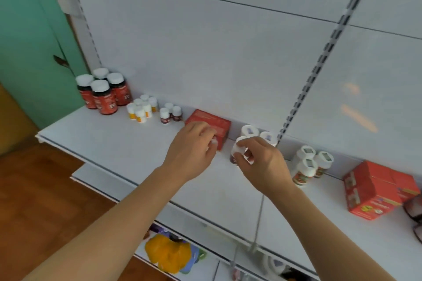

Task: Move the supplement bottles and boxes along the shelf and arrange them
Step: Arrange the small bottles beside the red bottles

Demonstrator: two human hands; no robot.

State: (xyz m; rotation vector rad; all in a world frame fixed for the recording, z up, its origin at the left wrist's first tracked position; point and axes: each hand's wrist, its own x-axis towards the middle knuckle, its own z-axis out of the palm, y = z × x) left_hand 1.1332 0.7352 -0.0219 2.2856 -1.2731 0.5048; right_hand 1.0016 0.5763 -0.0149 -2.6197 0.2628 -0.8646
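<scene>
My left hand (194,150) curls its fingers round the near end of a red box (213,124) that lies against the back panel of the white shelf (127,143). My right hand (262,162) grips a white-capped bottle (237,151) by its cap, just right of the box. Two more white-capped bottles (250,131) stand behind it. Farther left stand large dark bottles with red labels (102,96), several small yellow-labelled bottles (141,109) and small dark-labelled bottles (170,114).
Three white-capped bottles (308,164) and stacked red boxes (376,189) stand on the shelf's right side. A slotted upright (319,57) runs up the back panel. A lower shelf holds an orange packet (167,255). A green wall (27,41) is at left.
</scene>
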